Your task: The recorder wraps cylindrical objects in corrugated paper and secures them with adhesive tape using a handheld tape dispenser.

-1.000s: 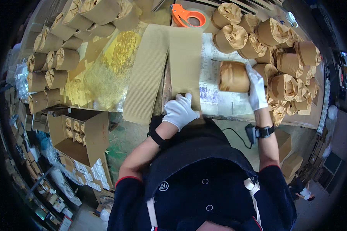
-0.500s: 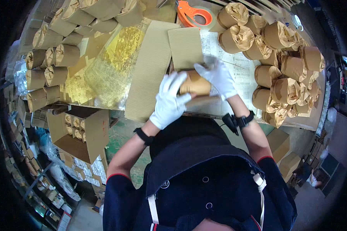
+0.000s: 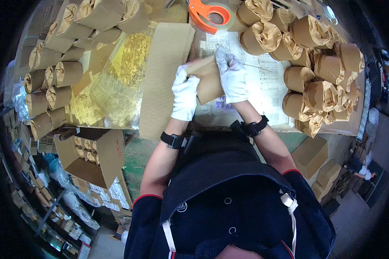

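Observation:
Between my gloved hands is a cardboard sheet [image 3: 211, 85], curved round something brown that is mostly hidden. My left hand [image 3: 185, 93], in a white glove, grips its left side with the fingers curled behind it. On the other side my right hand [image 3: 232, 77], also gloved in white, presses its thumb and fingers against the upper right edge. Left of the hands lies a long stack of corrugated cardboard sheets [image 3: 162, 82]. Printed paper [image 3: 263, 86] covers the tabletop beneath and to the right.
An orange tape dispenser [image 3: 209, 16] with clear tape stands at the far edge. Cardboard-wrapped brown paper bundles [image 3: 324, 64] crowd the right side; more bundles [image 3: 69, 73] are at the left. An open carton [image 3: 88, 155] holding several bundles sits below the table's left front edge.
The short corrugated sheet has left the tabletop, and cardboard now curves round the brown piece in my hands. My left hand has closed on it; my right hand has shifted slightly left.

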Motion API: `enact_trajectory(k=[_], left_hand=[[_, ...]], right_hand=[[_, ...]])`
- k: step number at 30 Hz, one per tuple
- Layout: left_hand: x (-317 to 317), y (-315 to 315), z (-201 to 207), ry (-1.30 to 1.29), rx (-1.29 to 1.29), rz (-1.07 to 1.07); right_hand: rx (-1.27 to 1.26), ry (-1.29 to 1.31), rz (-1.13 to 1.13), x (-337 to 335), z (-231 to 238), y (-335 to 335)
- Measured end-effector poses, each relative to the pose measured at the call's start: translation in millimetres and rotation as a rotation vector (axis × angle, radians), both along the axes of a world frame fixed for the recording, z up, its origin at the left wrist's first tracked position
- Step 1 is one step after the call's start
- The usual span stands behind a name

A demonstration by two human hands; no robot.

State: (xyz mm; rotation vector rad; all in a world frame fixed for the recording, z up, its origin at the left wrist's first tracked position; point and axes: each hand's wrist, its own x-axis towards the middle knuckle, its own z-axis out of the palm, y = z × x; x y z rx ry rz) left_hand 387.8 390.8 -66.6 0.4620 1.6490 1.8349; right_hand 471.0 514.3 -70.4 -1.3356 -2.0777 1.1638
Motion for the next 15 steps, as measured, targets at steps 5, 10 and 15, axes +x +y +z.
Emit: enact_trajectory(k=[5, 10, 15], left_hand=[[17.6, -26.0, 19.3, 0.996, -0.197, -0.335], [17.6, -22.0, 0.7, 1.094, -0.188, -0.391], [24.8, -13.3, 14.9, 0.861, -0.471, -0.419]], right_hand=[[-0.389, 0.376, 0.29, 5.4, 1.4, 33.0], [0.518, -0.142, 0.481, -18.4, 7.3, 94.0], [1.091, -0.655, 0.583, -90.4, -1.8, 123.3]])
